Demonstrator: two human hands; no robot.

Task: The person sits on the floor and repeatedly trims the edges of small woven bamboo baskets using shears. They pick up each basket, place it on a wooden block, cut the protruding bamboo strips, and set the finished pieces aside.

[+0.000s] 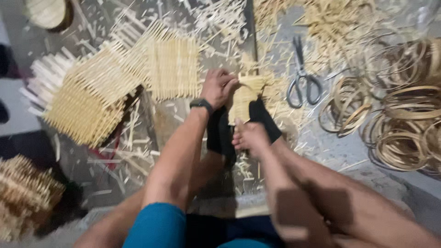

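Head cam, looking down at floor work area. Left hand (219, 87) w/ dark wristband is curling its fingers closed over the top-left edge of a small pale woven bamboo-strip panel (245, 98). Right hand (250, 137) is sitting at the panel's lower end beside a black block-shaped form (220, 135); view is blurred, so grip can't be told, poss. fingers pressed against the strips. Panel is lying centre frame, just beyond the hands, long axis running roughly away from the person, top end pointing toward the scissors side.

Grey-handled metal scissors (301, 80) are lying just right of panel, blades pointing away. Coiled thin bamboo hoops (399, 119) are piling at far right. Larger woven bamboo mats (115, 87) are lying to the left, well apart. Loose splints are littering the floor.
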